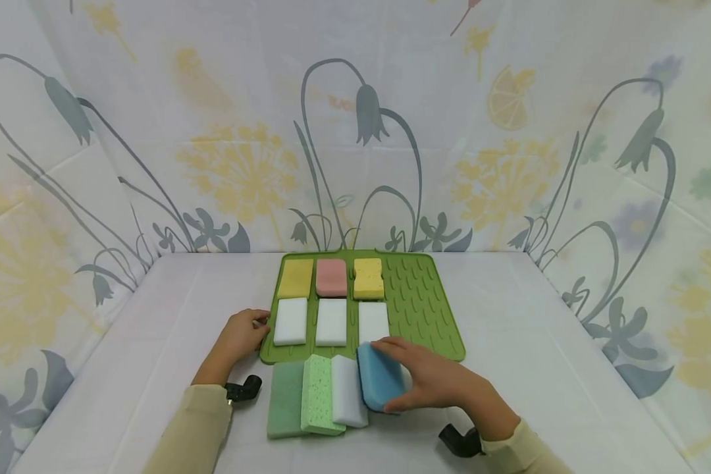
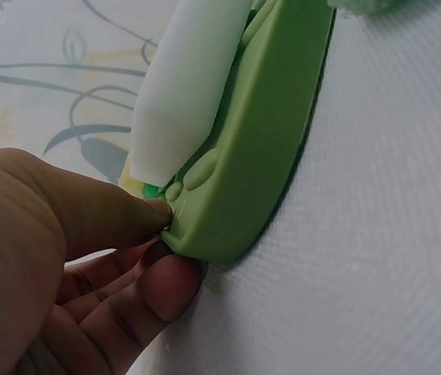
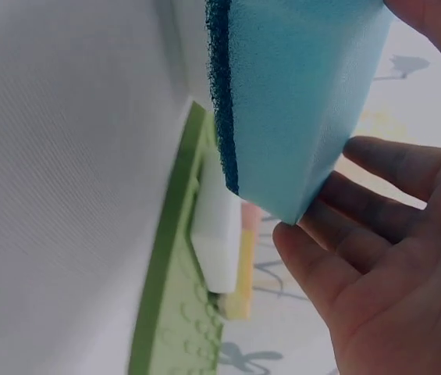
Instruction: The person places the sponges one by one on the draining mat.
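Note:
In the head view my right hand (image 1: 435,375) holds a blue sponge (image 1: 380,378) between thumb and fingers, over the right end of a row of sponges. A dark blue scouring layer (image 3: 222,101) shows along the sponge's edge in the right wrist view. My left hand (image 1: 244,336) is at the left edge of a green silicone mat (image 1: 426,303). Seen from the left wrist, its thumb and fingers pinch the mat's corner. On the mat lie three white sponges (image 1: 290,321) in front, with a yellow cloth-like pad (image 1: 295,278), a pink sponge (image 1: 331,277) and a yellow sponge (image 1: 368,278) behind.
In front of the mat, a dark green pad (image 1: 286,400), a speckled light green sponge (image 1: 322,395) and a white sponge (image 1: 349,392) lean in an overlapping row. A patterned cloth (image 1: 243,99) hangs behind the white table (image 1: 509,316).

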Action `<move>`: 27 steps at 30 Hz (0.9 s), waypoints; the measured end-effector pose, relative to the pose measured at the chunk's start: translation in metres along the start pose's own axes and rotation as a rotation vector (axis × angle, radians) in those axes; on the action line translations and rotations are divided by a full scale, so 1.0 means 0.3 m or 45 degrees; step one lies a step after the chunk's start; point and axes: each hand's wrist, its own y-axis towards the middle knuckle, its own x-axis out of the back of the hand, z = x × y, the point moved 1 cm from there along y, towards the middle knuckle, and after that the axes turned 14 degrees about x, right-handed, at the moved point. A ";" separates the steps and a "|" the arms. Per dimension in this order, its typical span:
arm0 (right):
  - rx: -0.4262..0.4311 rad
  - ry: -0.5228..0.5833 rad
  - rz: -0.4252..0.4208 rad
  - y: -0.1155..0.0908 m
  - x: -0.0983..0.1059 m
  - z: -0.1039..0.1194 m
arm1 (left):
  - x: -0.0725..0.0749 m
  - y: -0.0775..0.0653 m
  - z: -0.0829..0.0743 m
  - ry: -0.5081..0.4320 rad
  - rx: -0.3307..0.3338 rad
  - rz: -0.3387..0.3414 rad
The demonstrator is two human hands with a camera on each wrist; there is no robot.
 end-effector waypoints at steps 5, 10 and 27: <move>0.032 -0.017 -0.021 -0.005 0.044 -0.004 | 0.001 0.000 0.000 0.009 0.002 -0.003; 0.029 -0.046 -0.039 -0.003 0.093 -0.009 | 0.002 -0.003 -0.001 0.024 -0.005 -0.009; -0.014 -0.252 -0.049 0.053 0.229 -0.078 | 0.004 -0.002 -0.008 -0.005 0.036 0.024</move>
